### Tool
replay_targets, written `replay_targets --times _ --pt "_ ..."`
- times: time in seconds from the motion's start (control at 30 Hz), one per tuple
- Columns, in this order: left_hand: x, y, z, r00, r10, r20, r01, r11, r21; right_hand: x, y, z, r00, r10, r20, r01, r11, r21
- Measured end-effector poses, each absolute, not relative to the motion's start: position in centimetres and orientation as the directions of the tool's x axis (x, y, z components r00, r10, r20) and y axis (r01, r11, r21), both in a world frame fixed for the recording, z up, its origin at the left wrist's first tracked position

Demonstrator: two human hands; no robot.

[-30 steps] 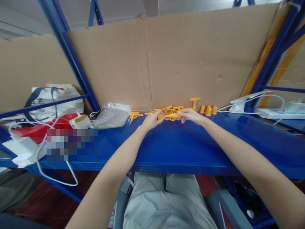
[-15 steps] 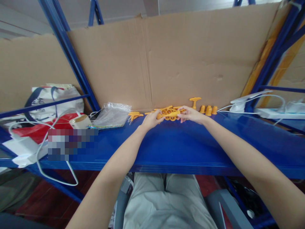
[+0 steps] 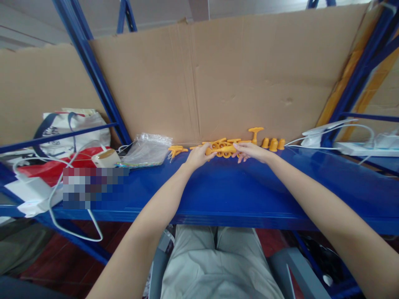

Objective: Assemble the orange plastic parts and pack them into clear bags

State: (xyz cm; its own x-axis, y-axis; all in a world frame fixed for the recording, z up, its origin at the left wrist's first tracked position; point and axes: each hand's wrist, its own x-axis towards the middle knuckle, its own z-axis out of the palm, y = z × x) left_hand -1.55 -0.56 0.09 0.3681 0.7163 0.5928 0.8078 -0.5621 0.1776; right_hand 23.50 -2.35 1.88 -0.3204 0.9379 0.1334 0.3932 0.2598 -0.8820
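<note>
Dim-ish pic – soft blur, edges warped

Dressed in pale grey-green trousers (image 3: 195, 249), loose-looking, matte, softly creased and wrinkled. Bare at left hand (image 3: 198, 157) and right hand (image 3: 252, 151), bare too along both slim forearms (image 3: 162, 199).

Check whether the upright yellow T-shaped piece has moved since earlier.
No, the yellow T-shaped piece stands at the same spot before the cardboard panel.
</note>
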Motion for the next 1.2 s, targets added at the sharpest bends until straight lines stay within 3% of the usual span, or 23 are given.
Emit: replay_targets --times 0.2,0.5,0.77,1.2 --pt "-1.5 -0.7 0.2 0.361 0.731 0.579 0.814 -0.550 0.187 23.6 -2.6 2.1 -0.330 0.920 0.211 0.333 0.323 -0.886" --pt "-1.5 -0.6 0.1 0.369 0.702 0.609 0.800 -0.573 0.176 23.1 -2.7 2.1 -0.334 0.938 0.091 0.387 0.225 -0.894" --pt "-1.5 -0.4 -0.1 0.389 0.691 0.609 0.795 -0.585 0.156 23.3 -2.8 2.3 -0.365 0.917 0.160 0.341 0.292 -0.894" --pt "-1.3 -0.3 -0.3 0.382 0.682 0.624 0.784 -0.597 0.172 22.5 -2.7 2.0 -0.318 0.945 0.079 0.310 0.183 -0.933"
